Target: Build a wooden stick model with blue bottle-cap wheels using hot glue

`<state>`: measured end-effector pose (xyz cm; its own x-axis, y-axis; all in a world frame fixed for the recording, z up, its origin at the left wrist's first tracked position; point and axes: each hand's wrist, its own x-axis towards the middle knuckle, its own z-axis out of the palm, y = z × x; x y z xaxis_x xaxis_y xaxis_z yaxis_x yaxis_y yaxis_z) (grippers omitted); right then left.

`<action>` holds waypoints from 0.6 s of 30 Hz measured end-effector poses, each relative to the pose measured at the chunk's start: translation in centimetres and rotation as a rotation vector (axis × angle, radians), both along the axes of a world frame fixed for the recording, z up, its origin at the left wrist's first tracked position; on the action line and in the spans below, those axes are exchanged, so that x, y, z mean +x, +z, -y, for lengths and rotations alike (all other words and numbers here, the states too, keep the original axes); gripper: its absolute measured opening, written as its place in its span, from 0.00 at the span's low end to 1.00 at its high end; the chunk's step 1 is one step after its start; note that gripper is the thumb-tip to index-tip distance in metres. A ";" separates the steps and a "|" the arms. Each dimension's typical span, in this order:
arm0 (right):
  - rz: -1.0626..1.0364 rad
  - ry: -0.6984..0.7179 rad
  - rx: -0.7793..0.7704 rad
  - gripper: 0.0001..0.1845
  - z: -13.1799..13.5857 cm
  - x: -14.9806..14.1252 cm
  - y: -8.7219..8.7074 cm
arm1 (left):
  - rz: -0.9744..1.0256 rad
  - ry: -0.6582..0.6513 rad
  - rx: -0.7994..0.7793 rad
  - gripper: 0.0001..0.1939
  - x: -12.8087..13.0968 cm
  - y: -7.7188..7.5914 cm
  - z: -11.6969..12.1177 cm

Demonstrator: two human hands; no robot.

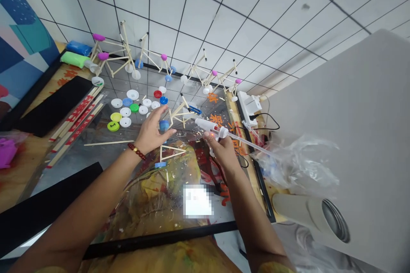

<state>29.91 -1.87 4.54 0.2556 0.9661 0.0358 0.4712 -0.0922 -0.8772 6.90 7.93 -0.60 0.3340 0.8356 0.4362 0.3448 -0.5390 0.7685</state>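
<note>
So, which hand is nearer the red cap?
Left. The left hand is on the near side of the red cap; the right hand, holding the glue gun, is farther off to the right.

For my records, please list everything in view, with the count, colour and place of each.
Nearer stick model: one, pale with blue cap, centre
Glue gun: one, white, right of centre
Back stick models: about five, pale and pink, behind
Loose caps: over a dozen, mixed colours, left of centre
Bundled sticks: several, pale, red-wrapped, left
Single stick: one, pale, below caps
Flat panels: two, black, left
Packs: two, blue and green, back left
Unclear object: one, pink, far left
Power strip: one, white, right
Plastic bag: one, clear, right
Cylinder: one, white, lower right
Tiled wall: one, white, behind
Table: one, glossy, black-edged, underneath
Left hand: one, bare, beside nearer model
Right hand: one, bare, on glue gun
</note>
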 end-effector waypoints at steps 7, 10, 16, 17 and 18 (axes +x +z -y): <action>-0.024 -0.157 -0.037 0.26 0.4 3.3 0.9 | 0.021 0.004 0.042 0.40 -0.1 0.2 0.0; -0.033 -0.211 -0.049 0.29 -0.3 5.9 0.3 | 0.012 0.007 0.050 0.40 -0.1 0.1 -0.1; -0.085 -0.318 -0.018 0.33 -2.7 11.3 -1.0 | 0.001 0.003 0.067 0.40 -0.1 -0.1 -0.1; -0.128 -0.332 -0.034 0.32 -3.0 11.8 -1.3 | -0.005 0.002 0.067 0.39 -0.1 -0.1 -0.1; -0.171 -0.336 -0.045 0.32 -3.2 12.1 -1.5 | -0.010 0.001 0.065 0.39 -0.2 -0.1 -0.1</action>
<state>42.00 1.29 3.05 0.5572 0.8270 -0.0752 0.2551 -0.2566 -0.9323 6.74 8.06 -0.68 0.3375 0.8059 0.4864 0.3531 -0.5874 0.7283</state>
